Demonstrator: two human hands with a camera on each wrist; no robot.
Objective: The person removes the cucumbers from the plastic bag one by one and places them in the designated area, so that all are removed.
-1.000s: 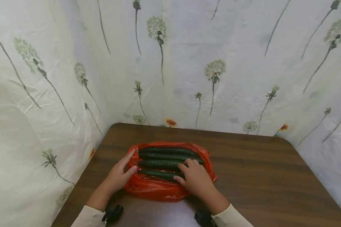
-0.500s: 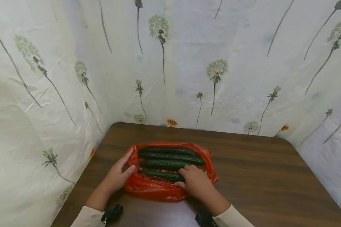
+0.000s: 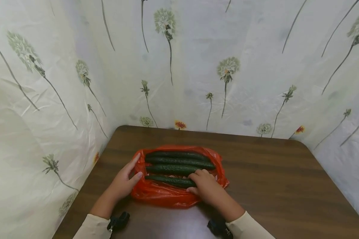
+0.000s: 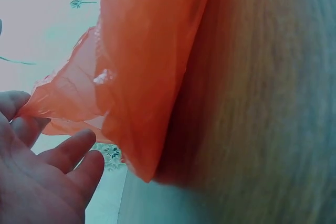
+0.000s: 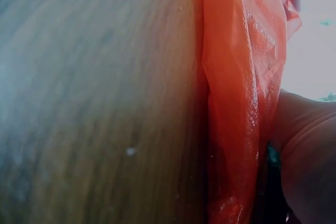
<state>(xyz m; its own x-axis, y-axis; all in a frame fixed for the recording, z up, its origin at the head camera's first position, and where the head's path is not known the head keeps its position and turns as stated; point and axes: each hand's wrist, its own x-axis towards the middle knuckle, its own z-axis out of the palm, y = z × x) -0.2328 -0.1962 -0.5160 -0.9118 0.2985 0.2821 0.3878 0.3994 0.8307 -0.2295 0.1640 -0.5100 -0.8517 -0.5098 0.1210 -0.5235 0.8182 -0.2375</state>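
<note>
Red bag: laid on the counter between the 2 hands, with its mouth spread open at the top; the film is bunched along the near side and crumpled at the right end.
Cucumbers: 4 are seen inside the bag, dark green and bumpy, laid lengthwise from left to right.
Nearest cucumber: set along the near side of the bag, with a narrow gap left between it and the next; its right end is covered by the right hand.
Left hand: placed at the left end of the bag, with the thumb laid at the near part of the rim and the index finger stretched toward the far corner.
Left fingers: the bag's edge is pinched; in the left wrist view the film is drawn to a point at 2 fingertips, and 2 more fingers are seen slightly bent beside them.
Right hand: placed over the right part of the bag.
Right fingers: curled round the nearest cucumber, which is grasped with the thumb on its near side; in the right wrist view this grip is hidden behind the bag.
Wrists: a black device is worn at each, beside a cream sleeve.
Counter: brown and wood-grained, rounded at its far corners.
Sheet: hung behind and beside the counter, pale and printed with dandelions.
</note>
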